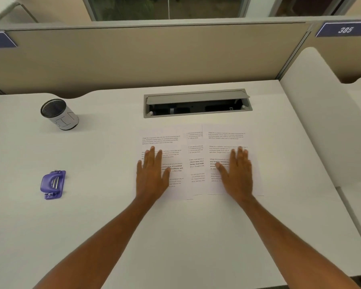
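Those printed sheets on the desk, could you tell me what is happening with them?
A person rests both hands flat on three overlapping printed sheets on the white desk: left hand on the left sheet, right hand on the right sheet. A purple hole punch and mesh cup sit untouched further left.

Both hands lay flat, fingers straight, on overlapping printed sheets on the white desk: left hand on the left sheet, right hand on the right. A purple hole punch and a mesh cup stood well apart to the left.
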A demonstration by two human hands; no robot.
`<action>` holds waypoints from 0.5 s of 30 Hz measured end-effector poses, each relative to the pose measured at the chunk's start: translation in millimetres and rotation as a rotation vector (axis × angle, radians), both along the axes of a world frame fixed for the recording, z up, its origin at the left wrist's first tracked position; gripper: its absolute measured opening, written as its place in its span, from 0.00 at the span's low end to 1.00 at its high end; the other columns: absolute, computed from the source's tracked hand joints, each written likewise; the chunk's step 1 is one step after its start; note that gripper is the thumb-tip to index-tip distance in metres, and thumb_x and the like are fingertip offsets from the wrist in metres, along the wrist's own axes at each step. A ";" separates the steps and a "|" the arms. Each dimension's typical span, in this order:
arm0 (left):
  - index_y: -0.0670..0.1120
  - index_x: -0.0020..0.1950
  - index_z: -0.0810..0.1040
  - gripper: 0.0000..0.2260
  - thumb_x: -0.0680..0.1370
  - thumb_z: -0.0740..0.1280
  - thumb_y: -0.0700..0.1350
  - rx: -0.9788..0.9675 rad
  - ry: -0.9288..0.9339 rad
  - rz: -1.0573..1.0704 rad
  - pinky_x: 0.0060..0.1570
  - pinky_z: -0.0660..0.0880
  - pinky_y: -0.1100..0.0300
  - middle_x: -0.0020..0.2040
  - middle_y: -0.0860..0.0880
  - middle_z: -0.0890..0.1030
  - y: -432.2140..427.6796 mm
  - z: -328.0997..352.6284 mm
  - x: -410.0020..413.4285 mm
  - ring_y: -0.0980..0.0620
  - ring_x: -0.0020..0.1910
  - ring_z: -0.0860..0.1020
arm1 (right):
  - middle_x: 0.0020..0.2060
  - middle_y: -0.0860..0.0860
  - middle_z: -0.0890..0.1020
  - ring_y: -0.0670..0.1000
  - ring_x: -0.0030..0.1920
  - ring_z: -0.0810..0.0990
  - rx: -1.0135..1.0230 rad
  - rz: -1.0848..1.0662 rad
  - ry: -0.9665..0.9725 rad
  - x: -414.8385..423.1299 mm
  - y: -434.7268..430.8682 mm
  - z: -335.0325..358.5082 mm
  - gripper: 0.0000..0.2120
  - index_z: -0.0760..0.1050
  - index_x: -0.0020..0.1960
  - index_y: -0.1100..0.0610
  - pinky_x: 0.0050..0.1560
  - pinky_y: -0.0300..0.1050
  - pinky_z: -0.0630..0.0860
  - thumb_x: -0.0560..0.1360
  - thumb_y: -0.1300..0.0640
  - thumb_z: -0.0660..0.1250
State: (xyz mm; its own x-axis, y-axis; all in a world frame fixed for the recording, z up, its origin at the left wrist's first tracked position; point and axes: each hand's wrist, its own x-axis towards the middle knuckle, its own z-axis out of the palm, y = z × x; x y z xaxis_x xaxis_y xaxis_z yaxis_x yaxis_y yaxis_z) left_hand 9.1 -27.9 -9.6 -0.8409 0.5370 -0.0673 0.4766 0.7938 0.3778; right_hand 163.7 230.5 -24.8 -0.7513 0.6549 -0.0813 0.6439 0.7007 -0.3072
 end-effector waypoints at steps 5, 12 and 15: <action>0.47 0.90 0.53 0.39 0.86 0.61 0.65 -0.160 -0.130 0.030 0.87 0.47 0.34 0.91 0.39 0.46 -18.1 -3.4 -10.1 0.36 0.90 0.44 | 0.89 0.62 0.46 0.62 0.89 0.43 -0.089 -0.130 -0.122 14.9 33.7 -0.9 0.46 0.47 0.89 0.61 0.87 0.64 0.45 0.85 0.32 0.56; 0.47 0.90 0.52 0.41 0.85 0.61 0.67 -0.123 -0.135 0.004 0.88 0.46 0.39 0.91 0.39 0.45 3.8 -8.9 6.4 0.38 0.90 0.44 | 0.89 0.59 0.43 0.59 0.89 0.40 -0.155 -0.043 -0.111 6.0 17.5 -0.3 0.47 0.43 0.89 0.59 0.88 0.61 0.41 0.85 0.31 0.56; 0.45 0.90 0.52 0.42 0.85 0.62 0.66 -0.106 -0.137 0.007 0.88 0.46 0.40 0.91 0.38 0.46 12.2 -10.2 11.4 0.38 0.90 0.43 | 0.89 0.58 0.43 0.59 0.89 0.39 -0.159 -0.014 -0.105 1.6 6.4 -0.1 0.47 0.42 0.89 0.60 0.88 0.60 0.41 0.85 0.31 0.57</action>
State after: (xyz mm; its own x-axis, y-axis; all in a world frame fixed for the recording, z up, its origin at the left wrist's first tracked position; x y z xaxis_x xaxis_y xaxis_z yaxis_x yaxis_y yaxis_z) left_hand 20.5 -15.7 -19.8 -0.8236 0.5151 -0.2375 0.4207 0.8356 0.3533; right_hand 165.3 236.9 -24.9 -0.7245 0.6375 -0.2622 0.6874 0.6396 -0.3441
